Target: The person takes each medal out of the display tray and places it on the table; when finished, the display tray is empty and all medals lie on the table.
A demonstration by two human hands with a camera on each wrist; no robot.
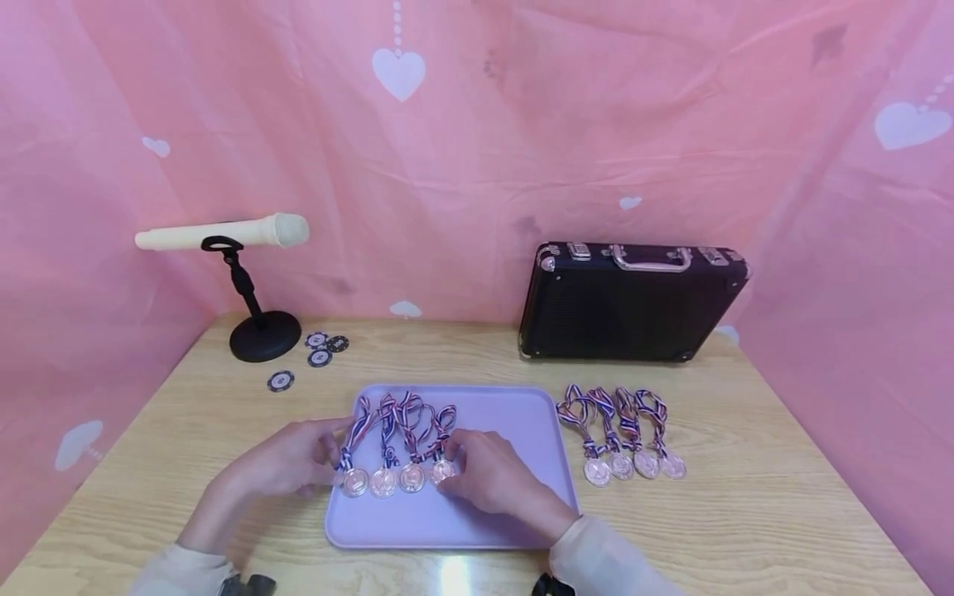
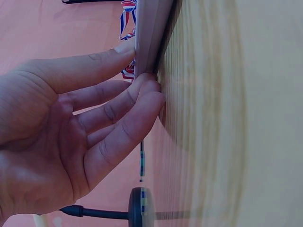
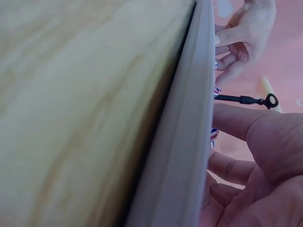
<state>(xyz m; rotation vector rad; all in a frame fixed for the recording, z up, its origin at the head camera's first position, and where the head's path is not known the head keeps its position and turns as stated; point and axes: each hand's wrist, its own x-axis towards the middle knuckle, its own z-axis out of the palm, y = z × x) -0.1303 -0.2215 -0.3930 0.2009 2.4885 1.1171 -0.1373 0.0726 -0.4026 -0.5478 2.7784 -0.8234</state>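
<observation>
A lilac tray (image 1: 522, 414) lies on the wooden desk (image 1: 745, 513), and four medals on striped ribbons lie in a row on its left half. The left hand (image 1: 286, 463) rests at the tray's left edge. In the left wrist view its thumb (image 2: 90, 66) lies along the top of the tray's rim (image 2: 149, 33) while the fingertips (image 2: 147, 92) press against the rim's outer side where it meets the desk; the fingers are only gently bent, so this grip is relaxed and open, touching the tray rather than clasping it. The leftmost medal (image 1: 354, 482) lies just beside this hand.

The right hand (image 1: 488, 476) lies on the tray with its fingers curled down at the rightmost medal of the tray's row (image 1: 442, 471), fingertips on the disc. Whether the grip actually pinches the medal or only touches it, I cannot tell: the right wrist view shows only the tray's edge (image 3: 189, 142) and part of the palm (image 3: 265, 156).

Right of the tray, four more medals (image 1: 633, 465) lie in a row on the desk, ribbons pointing away. Behind them stands a black case (image 1: 629, 310) with a metal handle. At the far left a cream microphone (image 1: 224, 234) sits on a black stand (image 1: 261, 331), with poker chips (image 1: 319, 348) scattered beside its base. Pink cloth with white hearts (image 1: 398, 73) hangs all around.
</observation>
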